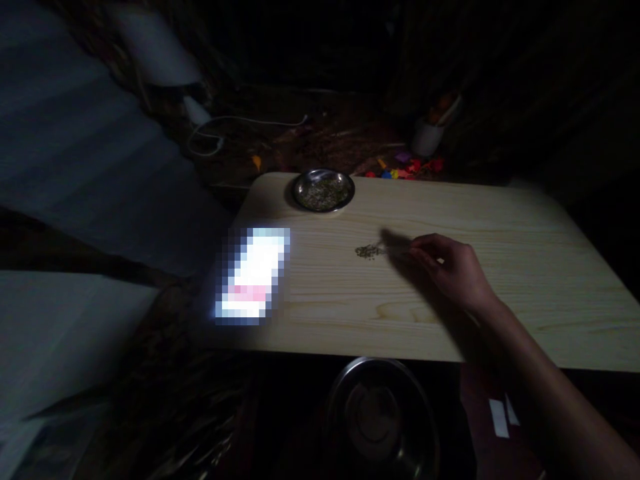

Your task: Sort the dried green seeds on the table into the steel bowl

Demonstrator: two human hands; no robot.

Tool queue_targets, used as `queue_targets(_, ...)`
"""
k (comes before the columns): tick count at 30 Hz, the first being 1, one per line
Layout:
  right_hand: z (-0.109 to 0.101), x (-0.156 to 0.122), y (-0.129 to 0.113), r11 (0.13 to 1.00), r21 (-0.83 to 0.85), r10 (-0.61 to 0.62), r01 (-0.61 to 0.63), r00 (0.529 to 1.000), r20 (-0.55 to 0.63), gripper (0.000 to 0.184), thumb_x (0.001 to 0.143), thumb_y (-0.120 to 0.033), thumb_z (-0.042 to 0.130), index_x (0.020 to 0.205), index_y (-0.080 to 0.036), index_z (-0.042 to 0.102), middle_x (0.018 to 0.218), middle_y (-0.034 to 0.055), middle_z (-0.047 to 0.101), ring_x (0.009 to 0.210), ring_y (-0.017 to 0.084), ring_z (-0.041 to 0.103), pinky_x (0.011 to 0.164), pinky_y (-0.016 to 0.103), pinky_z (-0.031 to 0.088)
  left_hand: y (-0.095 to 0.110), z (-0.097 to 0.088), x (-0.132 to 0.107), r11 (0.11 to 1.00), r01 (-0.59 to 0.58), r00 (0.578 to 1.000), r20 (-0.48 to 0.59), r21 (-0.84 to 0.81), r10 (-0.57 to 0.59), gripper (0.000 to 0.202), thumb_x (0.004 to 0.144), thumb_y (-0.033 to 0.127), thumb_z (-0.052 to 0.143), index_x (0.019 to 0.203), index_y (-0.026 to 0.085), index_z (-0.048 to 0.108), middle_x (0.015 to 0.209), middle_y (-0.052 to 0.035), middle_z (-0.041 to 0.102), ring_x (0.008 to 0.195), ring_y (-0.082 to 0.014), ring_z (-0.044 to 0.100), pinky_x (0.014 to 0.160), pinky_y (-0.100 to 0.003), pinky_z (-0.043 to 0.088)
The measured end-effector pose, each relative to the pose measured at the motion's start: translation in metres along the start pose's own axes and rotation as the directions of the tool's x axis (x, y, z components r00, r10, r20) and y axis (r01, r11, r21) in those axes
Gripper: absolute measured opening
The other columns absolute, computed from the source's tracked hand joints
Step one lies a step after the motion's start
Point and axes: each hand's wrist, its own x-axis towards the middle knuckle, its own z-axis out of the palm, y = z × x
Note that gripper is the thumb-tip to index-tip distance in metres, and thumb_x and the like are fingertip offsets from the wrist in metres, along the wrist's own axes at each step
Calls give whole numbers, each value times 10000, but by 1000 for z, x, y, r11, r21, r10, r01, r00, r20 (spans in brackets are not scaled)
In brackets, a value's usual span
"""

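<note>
My right hand (453,267) rests on a light wooden table (525,267), fingers drawn together in a pinch, their tips just right of a small heap of greenish seeds (369,251). Whether anything sits between the fingertips is too small to tell. At the table's far edge stands a shallow steel plate (323,190) filled with the same seeds. My left hand is out of view.
A glowing phone screen (254,275) lies at the table's left side. Below the near edge sits a steel bowl (383,417). A white cup (427,135), coloured small pieces (405,168) and a white cable (235,127) lie on the dark floor beyond. Surroundings are very dark.
</note>
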Motion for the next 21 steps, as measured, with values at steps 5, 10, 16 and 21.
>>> queue_targets(5, 9, 4, -10, 1000, 6, -24, 24, 999, -36, 217, 903, -354, 633, 981, -176, 730, 910, 83, 766, 798, 242, 715, 692, 334, 535, -6, 1, 1, 999, 44, 999, 9, -7, -44, 388, 925, 434, 627, 1190, 150, 623, 1177, -74, 648, 1027, -234, 650, 890, -419, 577)
queue_targets(10, 21, 9, -16, 998, 17, -65, 66, 996, -55, 197, 916, -331, 613, 985, -186, 728, 925, 82, 769, 806, 241, 717, 708, 331, 532, -3, -4, 5, 1000, 31, 999, 15, 7, -31, 400, 923, 456, 625, 1167, 140, 631, 1140, -65, 658, 996, -232, 658, 864, -405, 583)
queue_targets(16, 24, 14, -14, 985, -113, -130, 127, 991, -16, 225, 946, -324, 570, 1014, -197, 742, 905, 71, 772, 737, 224, 702, 664, 317, 496, 3, -4, 6, 1000, 14, 1000, 0, 26, -14, 387, 927, 457, 618, 1146, 139, 636, 1114, -63, 669, 970, -220, 665, 856, -395, 583)
queue_targets(21, 27, 14, -14, 982, -119, -150, 150, 989, 3, 218, 949, -311, 571, 1016, -197, 745, 892, 70, 770, 724, 215, 699, 650, 314, 491, 2, -4, 4, 999, 13, 1000, 9, 36, -14, 373, 927, 441, 623, 1151, 143, 635, 1125, -64, 664, 978, -219, 662, 860, -396, 582)
